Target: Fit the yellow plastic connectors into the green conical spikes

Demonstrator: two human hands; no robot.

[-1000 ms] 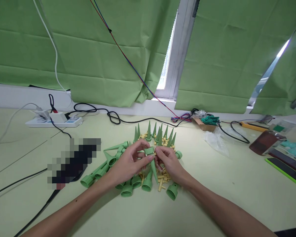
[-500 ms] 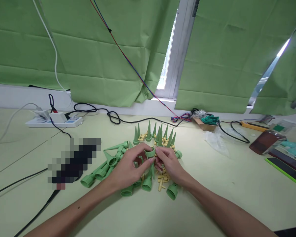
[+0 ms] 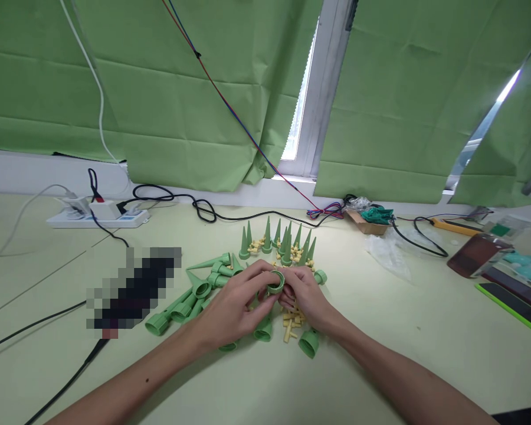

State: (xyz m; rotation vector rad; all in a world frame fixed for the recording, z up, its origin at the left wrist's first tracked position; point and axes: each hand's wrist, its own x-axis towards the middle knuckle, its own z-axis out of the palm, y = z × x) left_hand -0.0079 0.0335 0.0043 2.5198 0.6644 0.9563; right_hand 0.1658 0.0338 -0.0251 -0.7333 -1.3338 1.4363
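My left hand (image 3: 243, 298) is closed round a green plastic watering spike (image 3: 275, 281), thumb and fingers on its collar. The round open end faces me; its pointed part is hidden. My right hand (image 3: 303, 292) presses closed fingers against the collar's right side, and what they pinch is hidden. Below it lie several small yellow T-shaped valves (image 3: 289, 332). More green spikes (image 3: 183, 308) lie piled by my left hand, one spike (image 3: 308, 343) lies in front of my right wrist, and upright green cones (image 3: 285, 247) stand behind both hands among yellow valves.
A blurred dark object (image 3: 135, 292) with a cable lies at left, and a white power strip (image 3: 98, 218) stands behind it. At right are a small cardboard box (image 3: 367, 223), a plastic bag (image 3: 389, 257), a brown bottle (image 3: 478, 254) and a green-edged phone (image 3: 513, 308).
The spike in my left hand has tipped so its open end turns toward me, and it has moved slightly down and right. Both hands have drawn closer together.
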